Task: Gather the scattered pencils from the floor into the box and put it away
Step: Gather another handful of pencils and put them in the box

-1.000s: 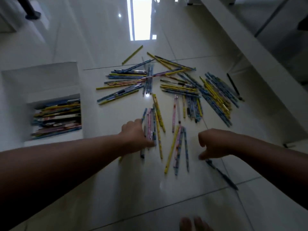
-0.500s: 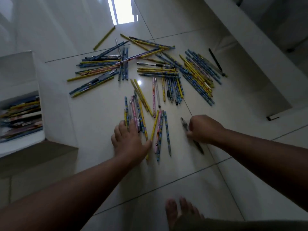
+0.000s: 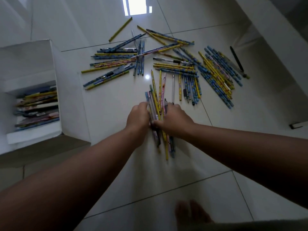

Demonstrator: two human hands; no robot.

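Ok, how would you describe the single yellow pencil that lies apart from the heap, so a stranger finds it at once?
Find the bright window reflection on the far floor. Just below-left of it lies the lone yellow pencil, slanting up to the right. Unlike the scattered pencils nearer the person, it touches no other and has bare tile all round.

Glossy pale tile floor (image 3: pixel 158 180); window glare (image 3: pixel 135 5); white ledge (image 3: pixel 275 44).
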